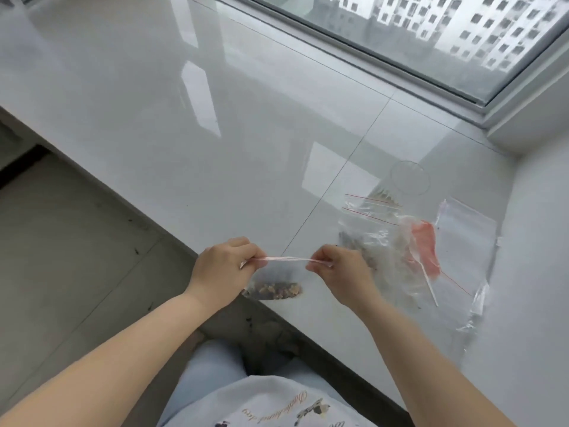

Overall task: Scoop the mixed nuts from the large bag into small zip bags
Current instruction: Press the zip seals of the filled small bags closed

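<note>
Home, likely a high-rise flat: glossy white window ledge (pixel 215 118) under window (pixel 431 32), upper right, apartment blocks (pixel 480 23) outside; grey tiled floor (pixel 61 241) at left.

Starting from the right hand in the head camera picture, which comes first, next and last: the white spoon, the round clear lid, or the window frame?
From the right hand:
1. The white spoon, just to its right, lying on the large bag.
2. The round clear lid, farther back on the white sill, beyond the bags.
3. The window frame, farthest, along the sill's back edge.
</note>
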